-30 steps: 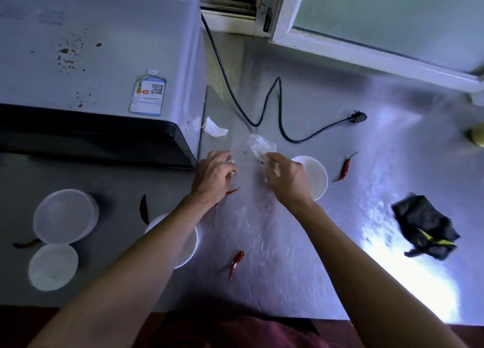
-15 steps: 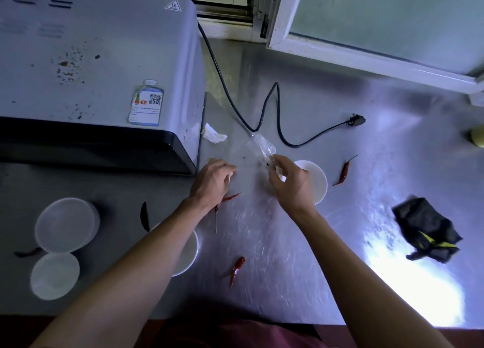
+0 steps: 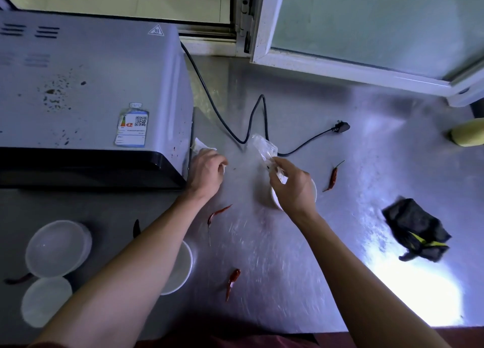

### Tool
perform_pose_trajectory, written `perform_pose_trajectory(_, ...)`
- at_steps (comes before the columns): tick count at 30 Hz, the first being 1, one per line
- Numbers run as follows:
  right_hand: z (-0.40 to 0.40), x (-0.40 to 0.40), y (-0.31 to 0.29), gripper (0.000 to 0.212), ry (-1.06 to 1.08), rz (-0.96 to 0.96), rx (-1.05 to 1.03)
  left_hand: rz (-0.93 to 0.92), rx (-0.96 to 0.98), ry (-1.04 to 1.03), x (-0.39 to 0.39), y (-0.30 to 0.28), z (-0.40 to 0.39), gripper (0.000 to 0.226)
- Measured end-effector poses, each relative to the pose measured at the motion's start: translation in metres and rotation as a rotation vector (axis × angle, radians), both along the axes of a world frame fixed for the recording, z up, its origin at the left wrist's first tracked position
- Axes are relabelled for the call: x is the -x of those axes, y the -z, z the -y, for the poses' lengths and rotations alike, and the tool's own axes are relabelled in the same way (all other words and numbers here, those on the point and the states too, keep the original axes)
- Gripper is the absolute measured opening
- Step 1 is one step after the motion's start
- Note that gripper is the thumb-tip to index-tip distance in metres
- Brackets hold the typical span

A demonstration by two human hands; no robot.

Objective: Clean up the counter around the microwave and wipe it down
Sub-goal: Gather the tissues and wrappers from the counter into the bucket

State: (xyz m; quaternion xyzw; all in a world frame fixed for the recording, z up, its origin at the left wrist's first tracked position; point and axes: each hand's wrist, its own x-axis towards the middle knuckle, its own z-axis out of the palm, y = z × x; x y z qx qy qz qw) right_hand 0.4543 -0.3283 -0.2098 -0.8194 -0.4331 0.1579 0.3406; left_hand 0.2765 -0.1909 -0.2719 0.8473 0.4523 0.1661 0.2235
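My left hand (image 3: 207,173) lies beside the front right corner of the grey microwave (image 3: 91,85), fingers curled, with a small white scrap pinched at its fingertips. It touches a crumpled white paper (image 3: 200,145) that lies against the microwave's side. My right hand (image 3: 293,188) pinches a clear plastic wrapper (image 3: 264,148) and holds it up over a white bowl (image 3: 313,191). Dried red chilies lie loose on the steel counter (image 3: 353,282): one (image 3: 334,176) right of the bowl, one (image 3: 218,212) between my arms, one (image 3: 231,282) nearer the front edge.
The microwave's black cord (image 3: 251,117) snakes across the counter to its unplugged plug (image 3: 341,127). A black cloth (image 3: 416,232) lies at the right. A clear container (image 3: 57,245), a lid (image 3: 44,300) and another white bowl (image 3: 184,266) sit front left. An open window frame (image 3: 340,67) stands behind.
My left hand has moved up and left from the chili toward the crumpled paper by the microwave. My right hand has kept hold of the wrapper and lifted it slightly.
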Motion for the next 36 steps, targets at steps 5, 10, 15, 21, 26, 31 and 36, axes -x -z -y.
perform_pose_trajectory(5,-0.003,-0.009,0.005,0.023,-0.02,-0.034,-0.005,-0.054,-0.002,-0.098,-0.015,0.005,-0.02,0.026)
perform_pose_trajectory(10,-0.006,-0.023,0.013,0.025,-0.038,-0.083,-0.016,-0.124,0.094,-0.176,-0.019,0.021,-0.029,0.029)
perform_pose_trajectory(15,-0.008,-0.034,0.014,0.028,-0.049,-0.104,0.015,-0.094,0.093,-0.194,-0.016,0.024,-0.029,0.035)
perform_pose_trajectory(21,-0.005,-0.04,0.01,0.03,-0.07,-0.097,-0.003,-0.113,0.075,-0.149,-0.018,0.025,-0.02,0.034)
perform_pose_trajectory(26,0.004,-0.042,0.006,0.031,-0.102,-0.09,-0.008,-0.053,0.067,-0.16,-0.022,0.005,0.001,0.024)
perform_pose_trajectory(31,0.018,-0.041,-0.005,0.033,-0.165,-0.067,0.004,0.013,0.045,-0.116,-0.021,-0.023,0.023,0.023)
perform_pose_trajectory(36,0.037,-0.038,-0.024,0.031,-0.175,-0.026,0.042,0.057,0.052,0.001,-0.021,-0.048,0.046,0.022)
